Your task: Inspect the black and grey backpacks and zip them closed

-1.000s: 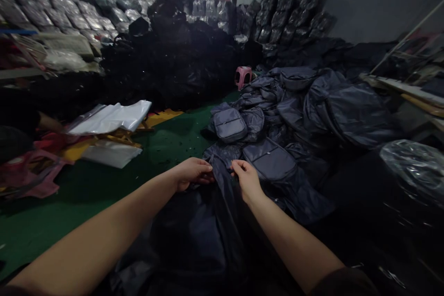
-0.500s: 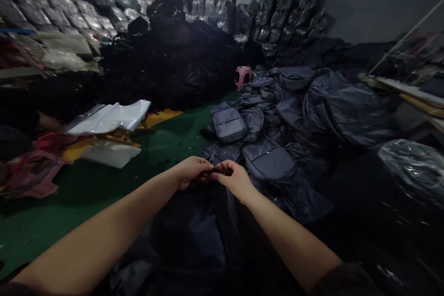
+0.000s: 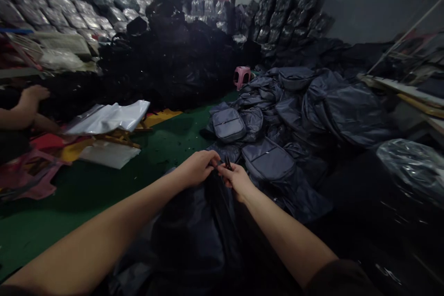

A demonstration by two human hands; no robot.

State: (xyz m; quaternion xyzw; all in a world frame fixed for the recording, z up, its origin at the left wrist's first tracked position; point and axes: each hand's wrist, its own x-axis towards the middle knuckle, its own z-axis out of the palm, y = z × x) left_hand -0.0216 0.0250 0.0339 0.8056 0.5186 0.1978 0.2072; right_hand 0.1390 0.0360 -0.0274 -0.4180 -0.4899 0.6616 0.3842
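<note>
While pinching a small dark tab (image 3: 228, 163), too small to tell as zip pull or strap end: the right hand (image 3: 236, 180), fingers drawn firmly together on it. Just beside it, almost touching, the left hand (image 3: 196, 169), likewise closed and curled over the top edge of a dark navy bag (image 3: 194, 226), the exact hold hidden behind the fingers. Directly below both hands and back toward the body, that same bag, slack and folded, its lower part bunched between the forearms.

Just beyond the right hand, a grey-blue backpack (image 3: 268, 159) lying flat, front pocket up. Farther ahead of the hands, a second one (image 3: 228, 125), both part of a heaped pile of similar bags (image 3: 350, 106) spreading away to the right of the right hand. Well right of that hand, a bundle in clear plastic (image 3: 412, 166).

Left of the left hand, green floor matting (image 3: 69, 208), then white plastic sheets (image 3: 109, 155) and crumpled pink fabric (image 3: 24, 175). Farther left, near the picture's edge and well apart from both hands, a co-worker's hand (image 3: 33, 94). Far ahead of the hands, a small pink stool (image 3: 242, 77), stacked black bundles (image 3: 287, 14) and mounds of plastic-wrapped goods (image 3: 69, 9).
</note>
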